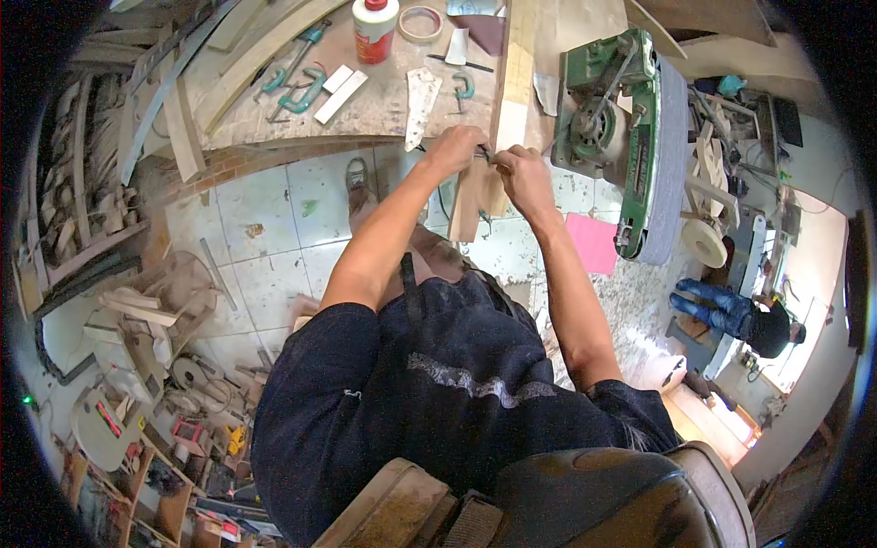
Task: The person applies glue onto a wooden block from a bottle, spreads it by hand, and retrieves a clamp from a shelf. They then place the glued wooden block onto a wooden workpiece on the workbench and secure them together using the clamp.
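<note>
Both of my hands meet at the front edge of the wooden workbench [247, 121], over a long wooden strip [513, 91] that sticks out past the edge. My left hand [455, 151] is closed around a small dark object that I cannot make out. Close beside it, my right hand [523, 173] is closed at the strip, with its fingertips near the same dark object. A shorter wood piece [467, 208] hangs below my hands. Just beyond them lie a small green clamp [465, 88] and a stained pale scrap [421, 102].
A green belt sander [603, 119] stands right of the strip. Farther left on the bench are a red-and-white bottle [374, 32], a tape roll [421, 25] and more clamps [300, 95]. A pink sheet [591, 243] lies below the sander. Another person [767, 327] is at the far right.
</note>
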